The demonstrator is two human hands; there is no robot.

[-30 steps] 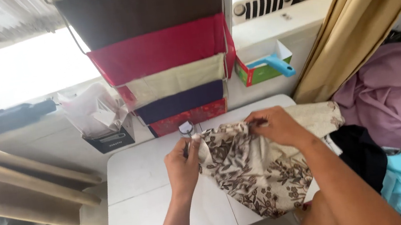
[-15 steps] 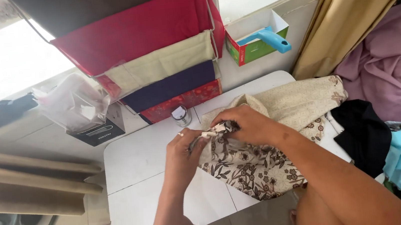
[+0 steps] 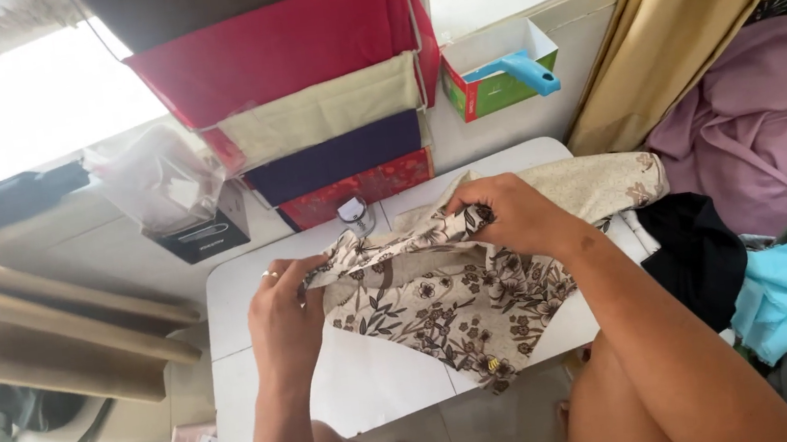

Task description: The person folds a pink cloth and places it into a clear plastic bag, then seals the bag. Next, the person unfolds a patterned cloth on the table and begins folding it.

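Holding a floral cloth (image 3: 443, 304) over the white table (image 3: 254, 296): cream ground, brown flower-and-leaf print, soft and creased, with one pointed corner hanging past the table's near edge. Its top edge is bunched into a twisted band stretched between my two hands.

Left hand (image 3: 283, 312): above the table's left part, back of hand toward me, a ring on one finger, fingers curled and pinching the cloth's left end. Forearm comes up from the near edge.

Right hand (image 3: 501, 214): near the table's far edge, knuckles up, fingers (image 3: 473, 212) closed tight over the bunched upper edge. Forearm runs diagonally from the near right corner.

Cloth position: stretched between both hands, the body draping below them onto the table's middle and right side. The right hand grips higher than the left, so the band slopes down toward the left.

Surroundings: a second cream patterned cloth (image 3: 597, 183) lies at the far right corner, a black garment (image 3: 698, 250) over the right edge. A small jar (image 3: 355, 213) stands at the far edge, just beyond the cloth. A hanging fabric organiser (image 3: 309, 82) with red, beige and dark blue tiers hangs behind.
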